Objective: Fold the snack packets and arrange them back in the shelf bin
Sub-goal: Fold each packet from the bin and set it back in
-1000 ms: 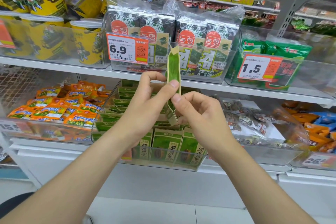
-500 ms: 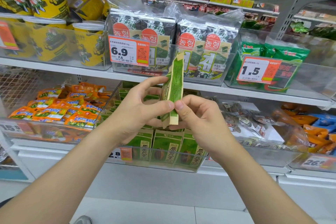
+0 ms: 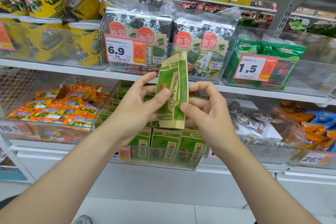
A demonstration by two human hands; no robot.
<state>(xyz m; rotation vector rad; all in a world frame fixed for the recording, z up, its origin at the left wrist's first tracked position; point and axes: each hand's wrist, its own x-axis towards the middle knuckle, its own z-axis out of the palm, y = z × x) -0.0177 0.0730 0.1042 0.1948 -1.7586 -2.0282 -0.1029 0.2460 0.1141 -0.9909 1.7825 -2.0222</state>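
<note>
1. Packet [image 3: 171, 92]: green and tan snack packet, held upright in the air in front of the shelves, above the clear shelf bin [image 3: 156, 166] on the lower shelf. It is not in the bin. Printed front is turned toward the camera; the tan top edge stands level with the upper shelf's goods.
2. Left hand [image 3: 138, 103]: gripping the packet. The thumb is pressed on the front face near the left edge, and the fingers are curled behind it.
3. Right hand [image 3: 205, 112]: also gripping the packet. The thumb tip is set on the lower right edge, with the fingers bent behind the right side.
4. Shelf bin: filled with matching green packets [image 3: 164, 149], stood upright in rows; three are seen through the front wall.
5. Left neighbour, same shelf: a clear bin piled with orange packets [image 3: 52, 107].
6. Right neighbour, same shelf: a clear bin of loose wrapped snacks, blurred and not identified.
7. Upper shelf [image 3: 54, 68], directly behind the held packet: seaweed packs [image 3: 154, 42] in a clear tray, marked by a price tag reading 6.9 [image 3: 125, 50].
8. Upper shelf, left: yellow tubs [image 3: 85, 42].
9. Upper shelf, right: green bags [image 3: 283, 51] behind a price tag reading 1.5 [image 3: 253, 68].
</note>
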